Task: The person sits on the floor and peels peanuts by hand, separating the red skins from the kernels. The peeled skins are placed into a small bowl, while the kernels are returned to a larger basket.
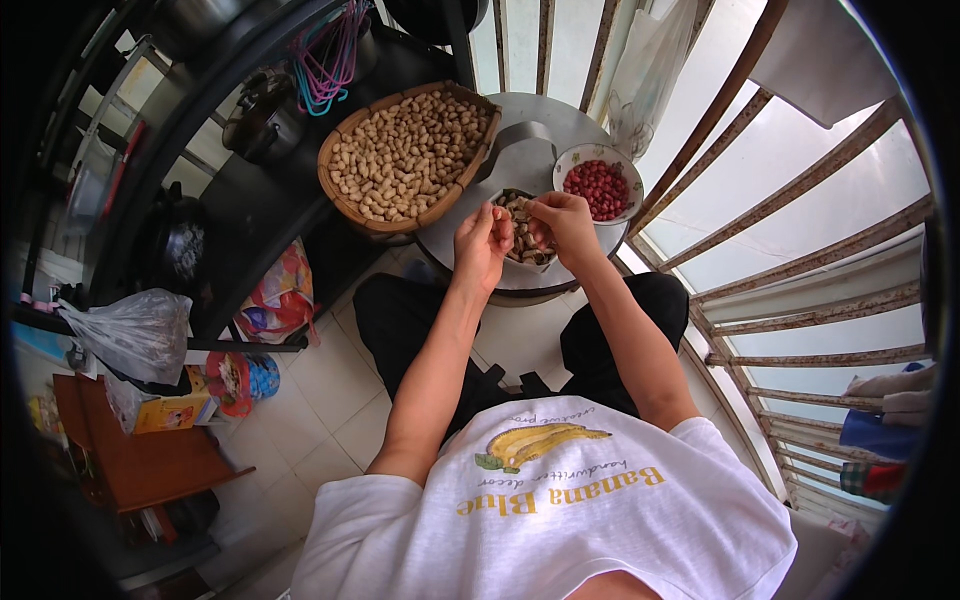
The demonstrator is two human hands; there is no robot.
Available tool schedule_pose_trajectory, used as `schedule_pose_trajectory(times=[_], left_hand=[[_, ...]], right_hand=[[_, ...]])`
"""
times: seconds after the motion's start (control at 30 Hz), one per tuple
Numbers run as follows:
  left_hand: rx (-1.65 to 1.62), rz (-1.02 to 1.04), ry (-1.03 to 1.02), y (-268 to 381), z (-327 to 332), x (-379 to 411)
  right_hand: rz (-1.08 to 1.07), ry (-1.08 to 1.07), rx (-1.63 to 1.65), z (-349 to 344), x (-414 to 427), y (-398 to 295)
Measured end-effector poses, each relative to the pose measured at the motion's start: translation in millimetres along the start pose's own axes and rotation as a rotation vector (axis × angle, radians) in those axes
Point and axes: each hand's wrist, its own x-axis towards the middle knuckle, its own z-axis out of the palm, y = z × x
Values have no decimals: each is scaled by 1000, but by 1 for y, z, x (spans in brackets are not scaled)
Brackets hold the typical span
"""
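Observation:
My left hand [481,238] is raised over the near left edge of a bowl of empty peanut shells [529,253], its fingers curled around a small pale piece, probably of peanut. Over the same bowl, my right hand [562,225] pinches what looks like a bit of shell between thumb and fingertips. The hands are a little apart. A woven bamboo basket [327,184] full of unshelled peanuts [409,154] stands to the left. Beyond my right hand, a white patterned bowl [636,174] holds red-skinned peanut kernels [596,189]. All stand on a round grey table [525,105].
A black shelf [247,195] with a lidded pot [262,124] and plastic hangers [330,52] flanks the table on the left. Rusty window bars [750,165] line the right side. A plastic bag [649,71] hangs behind the kernel bowl.

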Motion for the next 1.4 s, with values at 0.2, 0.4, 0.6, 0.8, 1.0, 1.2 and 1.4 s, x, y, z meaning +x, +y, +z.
schedule_pose_trajectory(times=[0.2, 0.4, 0.6, 0.8, 1.0, 1.2, 1.4], left_hand=[[64, 26, 129, -5, 7, -1], [89, 42, 159, -7, 6, -1], [96, 58, 193, -9, 12, -1], [115, 110, 157, -16, 10, -2], [235, 192, 123, -12, 19, -7], [220, 199, 157, -12, 18, -9], [279, 160, 194, -10, 22, -10]], right_hand=[[-151, 69, -402, 5, -3, 3], [-454, 218, -669, -6, 11, 26], [-213, 134, -269, 3, -2, 17], [-149, -39, -62, 13, -11, 14], [-96, -37, 102, 16, -11, 13], [-95, -59, 143, 20, -18, 10], [-96, -73, 164, 18, -23, 12]])
